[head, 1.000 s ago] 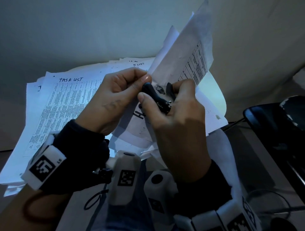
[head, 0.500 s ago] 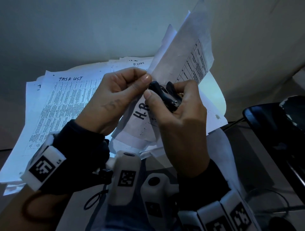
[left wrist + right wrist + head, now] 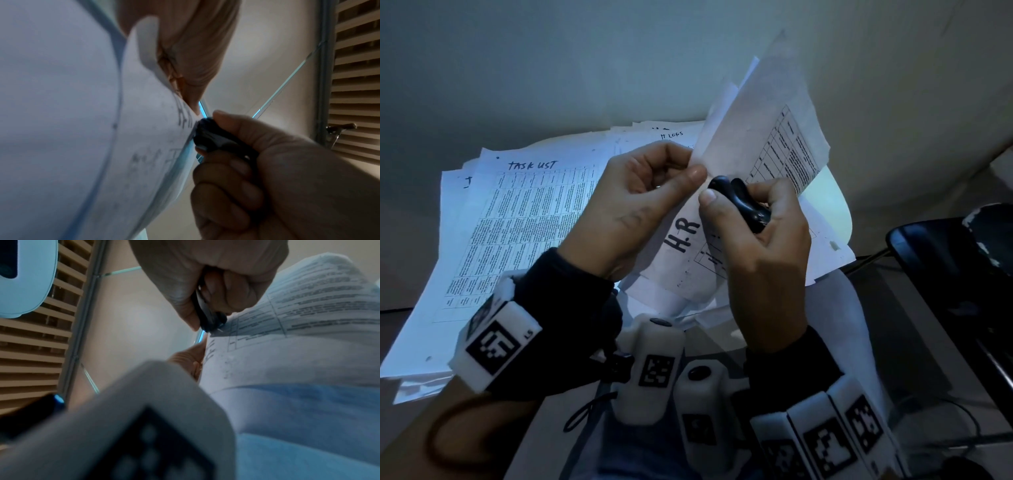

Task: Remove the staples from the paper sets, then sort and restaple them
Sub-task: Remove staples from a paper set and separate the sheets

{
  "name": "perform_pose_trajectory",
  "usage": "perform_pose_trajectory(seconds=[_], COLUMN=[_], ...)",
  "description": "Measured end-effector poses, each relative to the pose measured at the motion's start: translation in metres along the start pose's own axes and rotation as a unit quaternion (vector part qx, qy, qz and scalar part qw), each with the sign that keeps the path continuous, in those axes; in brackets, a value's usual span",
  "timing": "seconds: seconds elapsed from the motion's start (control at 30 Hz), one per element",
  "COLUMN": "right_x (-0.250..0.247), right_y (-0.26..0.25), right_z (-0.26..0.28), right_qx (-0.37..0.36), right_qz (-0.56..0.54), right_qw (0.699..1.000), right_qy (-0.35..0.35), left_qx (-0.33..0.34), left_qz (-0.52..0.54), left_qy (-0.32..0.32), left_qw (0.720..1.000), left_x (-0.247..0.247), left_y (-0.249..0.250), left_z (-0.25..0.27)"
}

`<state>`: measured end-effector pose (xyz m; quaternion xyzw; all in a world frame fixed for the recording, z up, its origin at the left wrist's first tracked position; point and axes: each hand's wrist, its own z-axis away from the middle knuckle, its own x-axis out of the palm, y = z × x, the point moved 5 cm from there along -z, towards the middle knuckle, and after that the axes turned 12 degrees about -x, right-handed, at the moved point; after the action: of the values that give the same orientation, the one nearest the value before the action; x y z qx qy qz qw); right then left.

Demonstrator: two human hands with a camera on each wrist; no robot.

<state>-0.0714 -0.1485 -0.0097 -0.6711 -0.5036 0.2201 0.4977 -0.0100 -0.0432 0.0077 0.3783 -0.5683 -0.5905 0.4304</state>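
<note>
A paper set marked "H.R" (image 3: 726,178) is held up in front of me, its sheets fanned upward. My left hand (image 3: 640,202) pinches its top corner between thumb and fingers. My right hand (image 3: 763,236) grips a black staple remover (image 3: 739,202), whose tip is at that same corner, beside my left thumb. In the right wrist view the staple remover (image 3: 209,319) meets the printed sheet (image 3: 308,318), and a thin metal staple (image 3: 219,329) sticks out at its tip. The left wrist view shows the staple remover (image 3: 216,138) against the paper's edge (image 3: 160,129).
Flat on the table (image 3: 431,240) lies a pile of printed sheets headed "TASK LIST" (image 3: 524,219), with more sheets marked "IT LOGS" (image 3: 671,135) behind. A black chair (image 3: 962,274) stands at the right. Cables (image 3: 945,411) trail at bottom right.
My right hand has drawn the staple remover a little to the right and up along the corner, uncovering the "H.R" lettering. My left hand keeps its pinch.
</note>
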Motion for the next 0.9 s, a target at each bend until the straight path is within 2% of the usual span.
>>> perform_pose_trajectory(seconds=[0.13, 0.53, 0.73, 0.9], right_x=[-0.005, -0.009, -0.006, -0.007], right_y=[0.004, 0.006, 0.014, 0.012], right_z=[0.005, -0.006, -0.004, -0.004], right_qx=[0.022, 0.068, 0.138, 0.1], right_qz=[-0.006, -0.067, -0.132, -0.094], right_qw=[1.0, 0.995, 0.98, 0.989], right_qy=[-0.005, -0.012, -0.048, -0.06], left_qx=[-0.022, -0.014, -0.03, -0.028], left_qz=[0.032, -0.047, -0.027, -0.031], left_qy=[-0.009, -0.035, -0.032, -0.011], left_qw=[0.999, 0.998, 0.999, 0.999], left_x=[0.004, 0.007, 0.004, 0.007], left_y=[-0.001, 0.001, 0.003, 0.0], left_z=[-0.001, 0.0, -0.002, -0.003])
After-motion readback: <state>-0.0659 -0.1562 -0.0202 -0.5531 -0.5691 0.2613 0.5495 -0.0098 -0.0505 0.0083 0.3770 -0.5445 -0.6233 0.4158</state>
